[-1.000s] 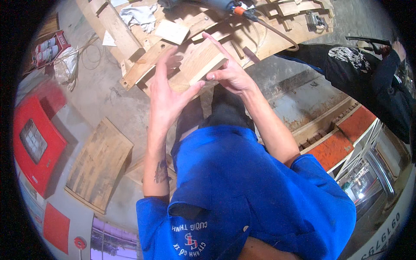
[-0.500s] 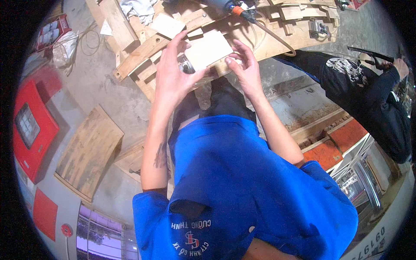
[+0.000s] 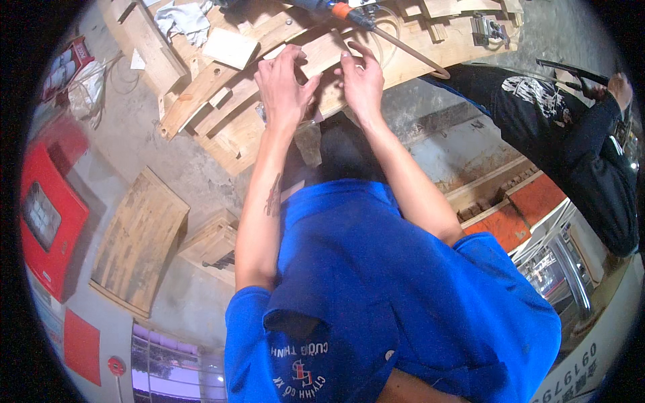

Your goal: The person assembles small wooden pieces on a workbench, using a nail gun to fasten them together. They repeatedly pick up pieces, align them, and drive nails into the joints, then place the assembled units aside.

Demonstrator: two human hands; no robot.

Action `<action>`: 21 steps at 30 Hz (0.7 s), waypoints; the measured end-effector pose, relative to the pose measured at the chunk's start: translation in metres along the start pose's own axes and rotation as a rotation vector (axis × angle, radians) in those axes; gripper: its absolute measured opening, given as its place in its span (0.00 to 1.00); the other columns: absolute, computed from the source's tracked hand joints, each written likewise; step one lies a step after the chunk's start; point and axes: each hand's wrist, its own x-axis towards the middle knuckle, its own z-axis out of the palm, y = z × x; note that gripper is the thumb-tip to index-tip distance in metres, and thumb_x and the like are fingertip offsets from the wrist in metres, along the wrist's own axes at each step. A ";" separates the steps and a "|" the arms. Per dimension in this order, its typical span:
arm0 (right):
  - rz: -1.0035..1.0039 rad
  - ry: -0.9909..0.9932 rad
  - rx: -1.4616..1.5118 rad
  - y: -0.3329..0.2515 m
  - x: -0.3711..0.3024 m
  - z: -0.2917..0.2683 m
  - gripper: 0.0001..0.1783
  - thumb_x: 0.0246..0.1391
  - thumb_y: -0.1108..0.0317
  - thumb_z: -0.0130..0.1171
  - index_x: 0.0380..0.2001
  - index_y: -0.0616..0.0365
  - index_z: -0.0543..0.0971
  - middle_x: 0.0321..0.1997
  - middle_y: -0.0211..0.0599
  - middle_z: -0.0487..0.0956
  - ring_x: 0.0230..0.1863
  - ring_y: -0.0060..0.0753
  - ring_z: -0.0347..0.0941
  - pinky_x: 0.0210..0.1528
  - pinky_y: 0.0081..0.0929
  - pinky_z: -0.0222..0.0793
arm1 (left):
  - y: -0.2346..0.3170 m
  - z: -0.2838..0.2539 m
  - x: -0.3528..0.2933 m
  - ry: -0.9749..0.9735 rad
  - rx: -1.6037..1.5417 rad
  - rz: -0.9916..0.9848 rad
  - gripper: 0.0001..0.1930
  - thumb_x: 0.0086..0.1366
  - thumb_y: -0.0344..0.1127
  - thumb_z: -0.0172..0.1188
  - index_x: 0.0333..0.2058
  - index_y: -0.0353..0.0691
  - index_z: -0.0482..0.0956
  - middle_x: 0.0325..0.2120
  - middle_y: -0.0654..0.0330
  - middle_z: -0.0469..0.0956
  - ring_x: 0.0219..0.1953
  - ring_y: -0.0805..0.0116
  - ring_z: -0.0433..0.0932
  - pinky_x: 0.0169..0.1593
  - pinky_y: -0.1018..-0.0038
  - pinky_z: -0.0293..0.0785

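Observation:
A rectangular wooden block (image 3: 324, 54) lies between my hands at the near side of the wooden workbench (image 3: 232, 151). My left hand (image 3: 284, 87) is curled round its left end, thumb toward the near edge. At the other end, my right hand (image 3: 363, 82) grips the block with thumb and bent fingers. Some fingertips are hidden behind the block. Just left of my left hand, a second pale wooden block (image 3: 230, 48) rests on a curved wooden piece (image 3: 195, 101). A small metal clamp is partly covered beside my left wrist.
A power tool with an orange collar (image 3: 341, 11) and a hose (image 3: 410, 51) lie beyond my right hand. A white cloth (image 3: 183, 21) is at the far left. Another metal clamp (image 3: 482, 29) sits on the right. A person in dark clothes (image 3: 537, 111) stands at right.
Both hands have moved slightly away from me with the block, which has gone from tilted and brightly lit to flatter on the bench. The view has shifted a little.

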 end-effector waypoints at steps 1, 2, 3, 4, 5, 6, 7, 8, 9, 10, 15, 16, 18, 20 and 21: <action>0.018 -0.001 0.019 0.001 0.004 0.000 0.28 0.69 0.62 0.60 0.64 0.67 0.69 0.45 0.41 0.81 0.39 0.24 0.83 0.32 0.19 0.79 | 0.000 0.004 0.004 -0.004 0.028 -0.009 0.31 0.49 0.39 0.79 0.52 0.46 0.77 0.51 0.65 0.80 0.49 0.56 0.72 0.56 0.61 0.64; -0.028 -0.035 0.075 0.003 0.009 0.000 0.28 0.68 0.64 0.60 0.64 0.68 0.69 0.46 0.42 0.81 0.39 0.25 0.83 0.32 0.19 0.79 | 0.000 0.009 0.007 -0.063 0.063 -0.073 0.30 0.49 0.39 0.78 0.52 0.47 0.77 0.51 0.66 0.80 0.48 0.57 0.72 0.56 0.61 0.65; -0.033 -0.035 0.116 0.005 0.012 0.002 0.28 0.68 0.65 0.61 0.65 0.69 0.68 0.47 0.42 0.81 0.40 0.25 0.83 0.32 0.19 0.79 | -0.001 0.012 0.009 -0.053 0.114 -0.060 0.30 0.50 0.39 0.78 0.52 0.48 0.77 0.51 0.66 0.81 0.48 0.58 0.72 0.55 0.62 0.65; 0.017 -0.020 0.144 0.008 0.014 0.003 0.28 0.67 0.66 0.61 0.65 0.70 0.68 0.48 0.42 0.81 0.40 0.26 0.84 0.32 0.19 0.79 | 0.000 0.016 0.010 -0.024 0.108 -0.053 0.29 0.51 0.39 0.78 0.52 0.48 0.78 0.53 0.67 0.80 0.47 0.59 0.72 0.54 0.62 0.65; -0.045 -0.030 0.182 0.010 0.017 0.005 0.29 0.66 0.67 0.62 0.64 0.71 0.69 0.49 0.42 0.81 0.40 0.25 0.83 0.31 0.18 0.79 | -0.001 0.020 0.011 -0.008 0.160 -0.034 0.28 0.51 0.40 0.77 0.52 0.48 0.78 0.54 0.68 0.79 0.48 0.59 0.72 0.54 0.61 0.65; -0.004 -0.029 0.197 0.013 0.019 0.006 0.29 0.65 0.68 0.64 0.64 0.71 0.69 0.50 0.42 0.81 0.39 0.24 0.83 0.30 0.18 0.78 | -0.002 0.023 0.011 0.012 0.214 -0.016 0.28 0.52 0.42 0.77 0.52 0.49 0.78 0.54 0.69 0.79 0.48 0.59 0.72 0.54 0.61 0.65; -0.057 -0.042 0.180 0.015 0.020 0.007 0.28 0.65 0.67 0.64 0.63 0.69 0.71 0.48 0.40 0.82 0.37 0.22 0.82 0.29 0.17 0.78 | -0.002 0.026 0.010 0.051 0.250 0.010 0.27 0.53 0.42 0.76 0.51 0.50 0.79 0.55 0.70 0.78 0.48 0.59 0.72 0.53 0.61 0.65; -0.014 -0.038 0.142 0.017 0.022 0.007 0.28 0.64 0.67 0.65 0.63 0.68 0.72 0.46 0.39 0.83 0.35 0.21 0.82 0.28 0.17 0.77 | -0.002 0.028 0.008 0.090 0.286 0.035 0.26 0.54 0.43 0.76 0.51 0.51 0.79 0.55 0.71 0.78 0.48 0.60 0.72 0.53 0.61 0.65; -0.053 -0.052 0.139 0.019 0.023 0.007 0.28 0.63 0.67 0.66 0.62 0.68 0.73 0.45 0.38 0.83 0.33 0.20 0.81 0.27 0.17 0.76 | -0.003 0.031 0.007 0.131 0.323 0.062 0.24 0.55 0.44 0.75 0.51 0.52 0.80 0.56 0.72 0.78 0.49 0.60 0.71 0.53 0.61 0.65; -0.048 -0.048 0.125 0.020 0.024 0.007 0.27 0.63 0.66 0.67 0.62 0.67 0.74 0.43 0.37 0.84 0.32 0.19 0.80 0.27 0.17 0.75 | -0.004 0.033 0.005 0.158 0.352 0.089 0.23 0.56 0.45 0.74 0.50 0.53 0.80 0.56 0.73 0.77 0.49 0.61 0.71 0.53 0.61 0.65; -0.115 -0.033 0.044 0.022 0.028 0.007 0.26 0.61 0.66 0.68 0.60 0.65 0.76 0.40 0.35 0.84 0.28 0.17 0.77 0.27 0.18 0.73 | -0.008 0.039 -0.001 0.211 0.427 0.096 0.18 0.60 0.47 0.71 0.49 0.58 0.83 0.54 0.75 0.77 0.48 0.63 0.70 0.52 0.63 0.66; -0.151 -0.035 0.030 0.023 0.028 0.007 0.26 0.61 0.66 0.67 0.60 0.65 0.77 0.40 0.35 0.84 0.29 0.18 0.77 0.28 0.18 0.74 | -0.008 0.041 -0.001 0.216 0.448 0.095 0.19 0.60 0.48 0.71 0.51 0.58 0.83 0.54 0.76 0.78 0.48 0.63 0.70 0.52 0.63 0.66; -0.218 -0.024 -0.025 0.025 0.031 0.006 0.25 0.61 0.66 0.67 0.58 0.64 0.78 0.41 0.35 0.85 0.29 0.19 0.77 0.31 0.20 0.74 | -0.009 0.044 -0.003 0.252 0.500 0.123 0.22 0.60 0.49 0.71 0.53 0.59 0.83 0.53 0.76 0.78 0.47 0.63 0.70 0.51 0.63 0.66; -0.208 0.007 -0.114 0.025 0.035 0.005 0.23 0.60 0.66 0.67 0.57 0.64 0.80 0.41 0.35 0.85 0.30 0.20 0.78 0.33 0.21 0.75 | -0.009 0.047 -0.004 0.257 0.542 0.093 0.23 0.62 0.49 0.69 0.57 0.60 0.82 0.53 0.78 0.80 0.47 0.63 0.71 0.49 0.64 0.67; -0.306 0.015 -0.127 0.025 0.036 0.005 0.23 0.60 0.66 0.67 0.56 0.64 0.81 0.40 0.35 0.85 0.30 0.20 0.78 0.34 0.22 0.75 | -0.008 0.049 -0.004 0.259 0.565 0.082 0.23 0.62 0.48 0.69 0.57 0.60 0.82 0.53 0.79 0.80 0.46 0.63 0.71 0.49 0.64 0.67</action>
